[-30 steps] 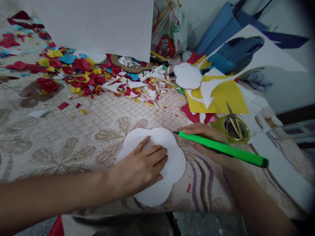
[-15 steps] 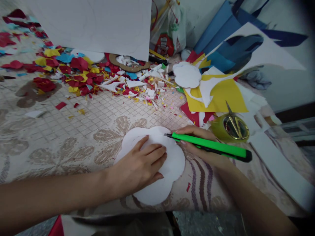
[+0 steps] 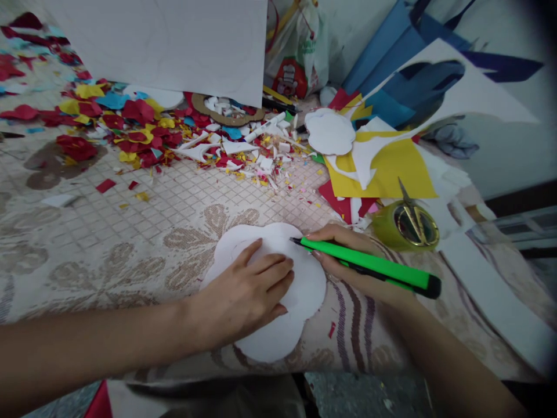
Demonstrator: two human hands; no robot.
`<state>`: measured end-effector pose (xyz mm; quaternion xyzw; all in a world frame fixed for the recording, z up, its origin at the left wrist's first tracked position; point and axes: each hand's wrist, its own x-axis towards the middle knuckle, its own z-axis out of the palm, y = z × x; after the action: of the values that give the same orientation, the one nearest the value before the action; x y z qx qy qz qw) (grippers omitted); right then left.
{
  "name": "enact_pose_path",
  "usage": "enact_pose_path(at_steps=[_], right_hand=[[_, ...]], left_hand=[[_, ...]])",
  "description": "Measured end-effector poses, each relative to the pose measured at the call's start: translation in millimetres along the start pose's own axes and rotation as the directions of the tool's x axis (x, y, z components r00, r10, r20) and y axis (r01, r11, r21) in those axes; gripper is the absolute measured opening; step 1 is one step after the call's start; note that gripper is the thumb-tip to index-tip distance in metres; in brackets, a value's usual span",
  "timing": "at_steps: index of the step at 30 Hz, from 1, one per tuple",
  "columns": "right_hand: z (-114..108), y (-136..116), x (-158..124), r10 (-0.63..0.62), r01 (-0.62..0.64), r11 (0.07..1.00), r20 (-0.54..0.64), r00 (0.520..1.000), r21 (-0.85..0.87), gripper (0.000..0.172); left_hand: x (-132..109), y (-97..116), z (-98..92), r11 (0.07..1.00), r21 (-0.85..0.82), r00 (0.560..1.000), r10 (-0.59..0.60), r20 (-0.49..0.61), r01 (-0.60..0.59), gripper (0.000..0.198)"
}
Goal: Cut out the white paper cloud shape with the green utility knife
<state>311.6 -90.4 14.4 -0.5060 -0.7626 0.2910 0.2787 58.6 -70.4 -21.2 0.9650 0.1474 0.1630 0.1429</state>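
Note:
A white flower-shaped piece point(image 3: 270, 337) with a scalloped edge lies flat near the table's front edge. My left hand point(image 3: 250, 293) rests on it with fingers spread, pressing it down. In my right hand point(image 3: 348, 249) is a green utility knife point(image 3: 369, 258) with a black end. Its tip touches or hovers just over the upper right part of the white piece; I cannot tell which. A faint curved line shows on the piece beside my left fingers. The palm of my right hand is partly hidden behind the knife.
Red, yellow, blue and white paper scraps point(image 3: 139, 119) cover the back left. A white board point(image 3: 174, 46) stands behind them. At right are a yellow sheet point(image 3: 395, 168), a smaller white flower shape point(image 3: 329, 132), and scissors point(image 3: 415, 217) on a tape roll point(image 3: 385, 226).
The rear end of the utility knife has dropped slightly toward me while its tip stays at nearly the same spot. My left hand has hardly moved.

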Motion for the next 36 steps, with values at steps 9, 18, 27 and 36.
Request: enact_pose_path(at_steps=[9, 18, 27, 36], right_hand=[[-4.7, 4.0, -2.1, -0.024, 0.024, 1.000, 0.003, 1.000, 0.014, 0.025], [-1.6, 2.2, -6.8, 0.055, -0.058, 0.998, -0.151, 0.987, -0.015, 0.018], [2.8, 2.2, -4.8, 0.059, -0.057, 0.998, -0.118, 0.991, 0.021, 0.020], [1.0, 2.6, -5.8, 0.062, -0.061, 0.998, -0.072, 0.995, 0.017, 0.024]], left_hand=[[0.9, 0.6, -15.2, 0.995, -0.059, 0.987, -0.071, 0.144, 0.081, 0.041], [-0.9, 3.3, -4.1, 0.995, 0.069, 0.997, -0.070, 0.018, 0.068, 0.042], [-1.1, 3.9, -3.0, 0.994, 0.095, 0.998, -0.058, -0.015, 0.060, 0.042], [-0.8, 4.5, -6.7, 0.994, 0.079, 0.996, -0.074, 0.043, 0.070, 0.043]])
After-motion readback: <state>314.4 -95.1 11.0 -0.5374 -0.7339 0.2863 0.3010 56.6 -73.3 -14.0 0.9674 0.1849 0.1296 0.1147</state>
